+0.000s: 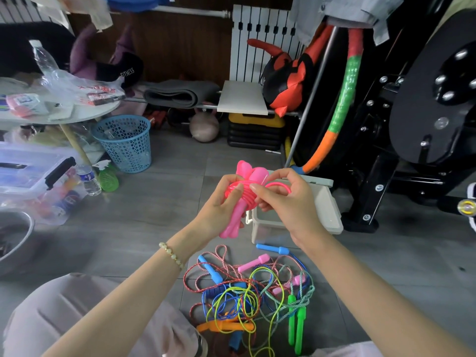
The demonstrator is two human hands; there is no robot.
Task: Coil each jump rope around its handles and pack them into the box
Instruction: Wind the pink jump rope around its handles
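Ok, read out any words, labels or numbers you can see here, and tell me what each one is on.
"FITNESS": white letters on the black fabric item behind the round white table.
Red print on the clear plastic bag: too blurred to read.
Label on the small clear water bottle on the floor: too small to read.
Bright pink jump rope: no text shows.

the white box (327, 212) sits partly hidden behind the hands (257, 202).

One pink rope (247, 173) between left hand (219, 210) and right hand (286, 202); one box (331, 215) behind the right; below, two green handles (300, 328), two light-blue handles (273, 249).
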